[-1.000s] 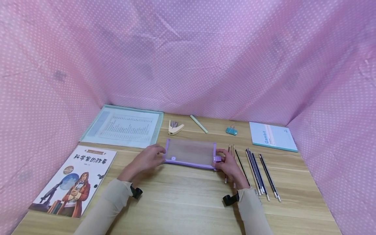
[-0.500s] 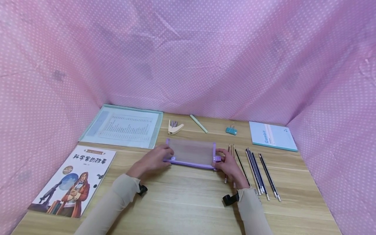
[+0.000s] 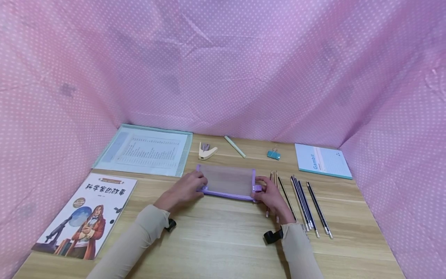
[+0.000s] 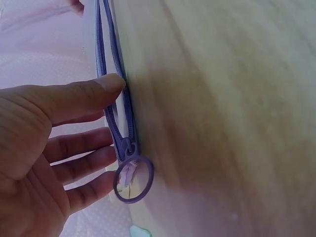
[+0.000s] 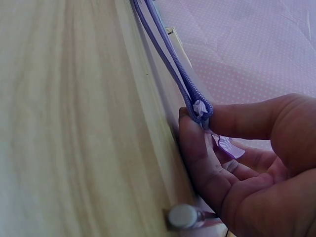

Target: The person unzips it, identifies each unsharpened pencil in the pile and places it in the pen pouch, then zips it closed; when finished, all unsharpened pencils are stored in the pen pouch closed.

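Observation:
A translucent pencil pouch (image 3: 228, 180) with purple trim lies mid-table in the head view. Its zipper (image 4: 112, 54) is apart along the front edge, and a purple ring pull (image 4: 134, 178) hangs at the left end. My left hand (image 3: 188, 186) pinches the pouch's front left, thumb on the zipper edge and the other fingers behind. At the opposite end my right hand (image 3: 271, 193) pinches the zipper's corner between thumb and index finger, as the right wrist view shows. A purple fabric tab (image 5: 229, 147) sticks out beside those fingers.
Several pencils (image 3: 302, 203) lie right of the pouch, some close under my right wrist. Behind it are a cream stapler (image 3: 208, 155), a pale green pen (image 3: 235, 147) and a teal binder clip (image 3: 273, 155). A notebook (image 3: 324, 161), document folder (image 3: 146, 151) and book (image 3: 83, 217) lie outward.
My left hand has shifted right, from the pouch's left edge onto its front left part, and now pinches it there. The right hand keeps its grip at the right end.

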`<state>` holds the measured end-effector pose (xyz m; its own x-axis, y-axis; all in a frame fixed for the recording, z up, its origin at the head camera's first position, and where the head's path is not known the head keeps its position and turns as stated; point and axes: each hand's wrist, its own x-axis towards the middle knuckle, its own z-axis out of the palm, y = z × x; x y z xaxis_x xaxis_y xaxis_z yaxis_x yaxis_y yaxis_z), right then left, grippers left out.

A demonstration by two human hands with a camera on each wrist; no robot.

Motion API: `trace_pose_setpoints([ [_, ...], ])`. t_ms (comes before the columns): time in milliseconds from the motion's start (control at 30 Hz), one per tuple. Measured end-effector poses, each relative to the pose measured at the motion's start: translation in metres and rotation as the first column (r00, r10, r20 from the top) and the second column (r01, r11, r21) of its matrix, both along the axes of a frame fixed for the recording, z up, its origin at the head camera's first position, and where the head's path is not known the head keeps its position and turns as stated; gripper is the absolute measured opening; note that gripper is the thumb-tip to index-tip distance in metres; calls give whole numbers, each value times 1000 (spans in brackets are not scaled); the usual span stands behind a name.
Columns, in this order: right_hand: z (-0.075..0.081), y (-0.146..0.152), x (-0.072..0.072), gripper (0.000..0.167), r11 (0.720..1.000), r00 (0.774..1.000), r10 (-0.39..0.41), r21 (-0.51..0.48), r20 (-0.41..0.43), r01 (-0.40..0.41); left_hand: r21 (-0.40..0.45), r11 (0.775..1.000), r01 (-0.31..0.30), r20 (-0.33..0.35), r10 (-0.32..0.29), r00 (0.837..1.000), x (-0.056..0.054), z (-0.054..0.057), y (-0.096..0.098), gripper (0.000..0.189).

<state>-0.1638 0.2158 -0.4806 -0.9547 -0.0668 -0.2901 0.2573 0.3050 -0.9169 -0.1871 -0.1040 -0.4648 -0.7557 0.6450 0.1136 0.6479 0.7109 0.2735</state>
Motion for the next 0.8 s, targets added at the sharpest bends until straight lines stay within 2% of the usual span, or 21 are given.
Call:
trace_pose_setpoints([
  [133,0,-1,0,67,1000,1000,-1,6,6,1,10,1000,22,-6,-21,1000,-2,1,0,12],
  [233,0,-1,0,67,1000,1000,-1,-4,7,1,7,999,48,-37,-48,998,-3,3,0,5],
  [400,1,-1,0,66,1000,1000,0,-24,1,0,-35,998,60,-89,-63,994,-2,5,3,3],
  [567,1,-1,1,65,1000,1000,4,-25,-8,-4,-64,997,32,-120,-40,992,2,8,7,6],
  [700,0,-1,0,65,1000,1000,8,-9,-14,-8,-77,997,28,-129,-37,991,5,9,8,8],
  [800,-2,0,-1,64,1000,1000,6,1,-12,-6,-88,995,42,-106,-51,993,6,10,9,9],
])
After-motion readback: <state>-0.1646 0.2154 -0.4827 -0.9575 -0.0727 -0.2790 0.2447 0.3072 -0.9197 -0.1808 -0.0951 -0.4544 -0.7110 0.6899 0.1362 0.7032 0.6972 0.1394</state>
